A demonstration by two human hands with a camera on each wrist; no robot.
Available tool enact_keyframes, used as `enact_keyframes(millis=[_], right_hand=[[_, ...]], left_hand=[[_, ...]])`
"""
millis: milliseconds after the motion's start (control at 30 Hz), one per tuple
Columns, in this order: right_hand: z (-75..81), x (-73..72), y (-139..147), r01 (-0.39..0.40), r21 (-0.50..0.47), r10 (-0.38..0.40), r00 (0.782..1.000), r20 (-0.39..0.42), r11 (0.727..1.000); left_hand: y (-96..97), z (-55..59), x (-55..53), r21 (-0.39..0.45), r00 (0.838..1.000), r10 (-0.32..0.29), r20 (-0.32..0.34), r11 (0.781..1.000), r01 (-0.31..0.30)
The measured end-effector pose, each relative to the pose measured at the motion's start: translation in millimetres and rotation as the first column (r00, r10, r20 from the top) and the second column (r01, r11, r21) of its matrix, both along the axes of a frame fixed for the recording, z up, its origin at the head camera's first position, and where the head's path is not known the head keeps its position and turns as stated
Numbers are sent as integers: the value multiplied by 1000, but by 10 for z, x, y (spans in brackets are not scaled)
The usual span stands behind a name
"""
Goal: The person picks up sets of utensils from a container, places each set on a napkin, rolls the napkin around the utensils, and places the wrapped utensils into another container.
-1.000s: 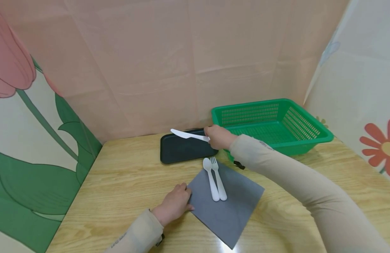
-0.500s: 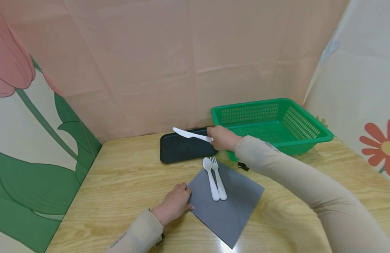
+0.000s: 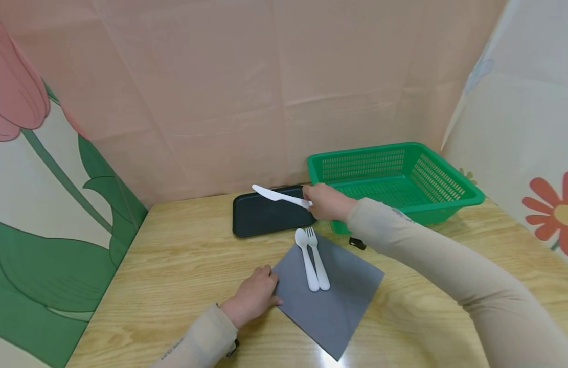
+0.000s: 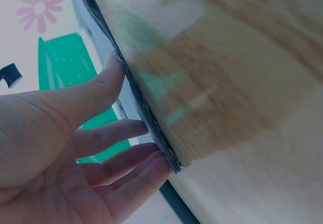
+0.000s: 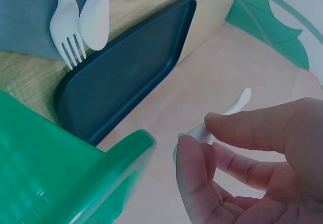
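Note:
My right hand pinches the handle end of a white plastic knife between thumb and fingers, its blade pointing left above the black tray. A white spoon and a white fork lie side by side on a folded grey napkin, their heads toward the tray. At the napkin's left edge rests my left hand. In the left wrist view its thumb and fingertips touch the layered napkin edge, fingers loosely extended.
A green plastic basket stands at the back right, next to the tray; my right hand overlaps its left front corner in the head view. The wooden table ends against a pink backdrop.
My right hand has shifted slightly to the right with the knife in it, then nearly stopped. The left hand, napkin, spoon and fork have stayed put.

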State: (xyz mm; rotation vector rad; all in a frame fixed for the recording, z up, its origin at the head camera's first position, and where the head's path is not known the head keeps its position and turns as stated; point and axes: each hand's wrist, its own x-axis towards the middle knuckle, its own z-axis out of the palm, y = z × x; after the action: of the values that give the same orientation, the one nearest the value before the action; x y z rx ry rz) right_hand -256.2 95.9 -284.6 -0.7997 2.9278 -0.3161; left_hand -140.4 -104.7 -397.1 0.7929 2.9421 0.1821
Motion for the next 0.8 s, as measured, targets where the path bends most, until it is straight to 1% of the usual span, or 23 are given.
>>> enact_keyframes(millis=[367,700,800], right_hand=[[13,71,50,-16,-2,16,1000,-3,1000],[-5,121,89,25,3,-25,999,30,1000],[2,142,97,27,10,-28,999,32,1000]], left_hand=[[5,15,0,-4,1000,8,24,1000,-7],[-10,10,1,-1,1000,4,17,1000,-4],[-14,11,3,-1,1000,3,12,1000,-3]])
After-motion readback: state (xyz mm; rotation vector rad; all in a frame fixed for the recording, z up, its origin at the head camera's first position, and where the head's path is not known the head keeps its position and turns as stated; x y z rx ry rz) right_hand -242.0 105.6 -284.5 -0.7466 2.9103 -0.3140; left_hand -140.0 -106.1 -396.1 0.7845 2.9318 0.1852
